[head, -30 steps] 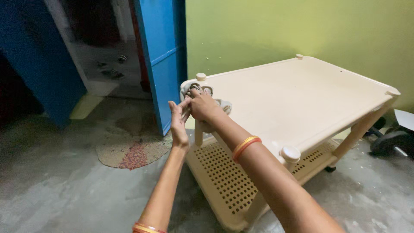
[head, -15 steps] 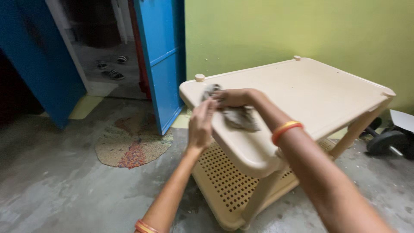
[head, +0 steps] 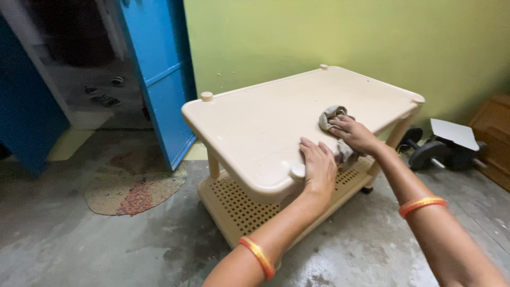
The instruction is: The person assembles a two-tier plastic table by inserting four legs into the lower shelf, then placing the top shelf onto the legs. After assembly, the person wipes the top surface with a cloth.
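My right grip (head: 355, 134) is pressed flat on a grey rag (head: 331, 115), fingers spread over it rather than clenched, pinning the cloth to the cream plastic desk (head: 255, 127); my left grip (head: 319, 166) lies open, palm down, holding nothing, on the rounded near edge beside a corner knob (head: 297, 171). From the head view, the rag bunches out just beyond my right fingertips and a fold trails back under my palm toward the desk's edge. To wipe well I judge I should keep the palm's weight even, sweep in long overlapping passes, and let the left grip steady the light desk so it does not skid. Off to the right of my right grip, well apart, dumbbells (head: 425, 154) sit on the floor; far left, a blue door (head: 159, 79).
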